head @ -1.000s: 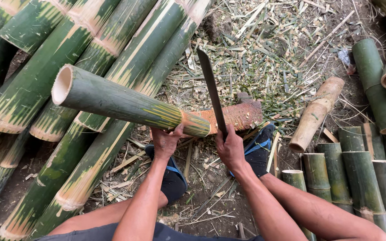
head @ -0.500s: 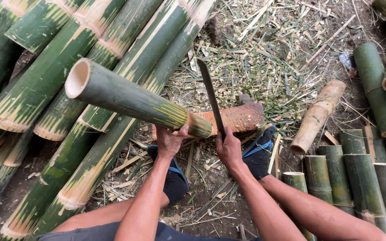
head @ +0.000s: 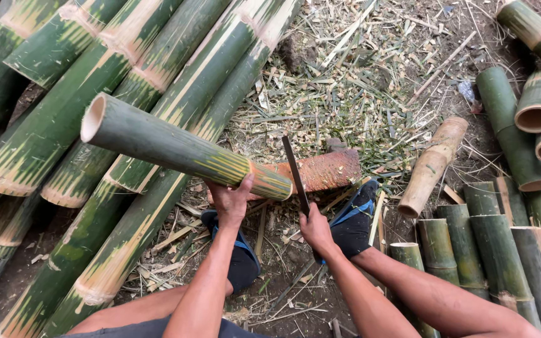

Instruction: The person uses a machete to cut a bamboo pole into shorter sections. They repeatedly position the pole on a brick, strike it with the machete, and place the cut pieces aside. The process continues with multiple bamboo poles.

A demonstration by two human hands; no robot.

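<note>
My left hand [head: 231, 201] grips the near end of a green bamboo section [head: 170, 148], which slopes up to the left with its hollow end raised. Its lower end rests on a reddish-brown wooden block [head: 324, 169] on the ground. My right hand [head: 315, 230] is shut on the handle of a long dark machete [head: 295, 173], whose blade points up and away, just right of the bamboo's cut end and against the block. My two feet in dark shoes sit on either side, below the block.
Long green bamboo poles [head: 158, 69] lie stacked at the left. Short cut bamboo pieces [head: 502, 231] stand and lie at the right, with a brownish one [head: 432, 166] beside the block. Chips and shavings [head: 352, 94] cover the dirt ground.
The bamboo section has shifted right and its hollow end has risen. The machete has come down from a raised position to the bamboo's cut end.
</note>
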